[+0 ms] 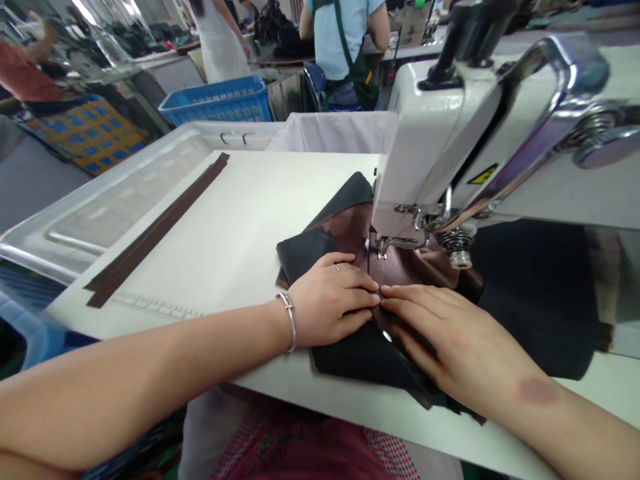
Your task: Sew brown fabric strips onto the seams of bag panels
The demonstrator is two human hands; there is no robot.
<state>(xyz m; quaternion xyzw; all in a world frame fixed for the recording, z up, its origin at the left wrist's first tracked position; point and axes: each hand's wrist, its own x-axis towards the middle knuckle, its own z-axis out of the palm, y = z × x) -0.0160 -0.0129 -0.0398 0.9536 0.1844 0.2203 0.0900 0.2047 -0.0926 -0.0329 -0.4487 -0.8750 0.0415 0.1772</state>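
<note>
Under the presser foot (382, 250) of a white sewing machine (433, 133) lies a folded piece of black and dark brown fabric (350, 357). My left hand (333, 297) rests flat on it, fingers stretched toward the needle area. From the other side, my right hand (445, 327) lies on the fabric with its fingers extended, its fingertips close to the left hand's, just in front of the foot. More of the black material spreads to the right beneath the machine arm.
Dark brown strips (160, 230) lie on the left of the white table (240, 220), near a ruler scale (155, 305). A clear plastic tray (55, 230) adjoins the table's left side. Behind stand a blue basket (220, 99) and a seated person (345, 47).
</note>
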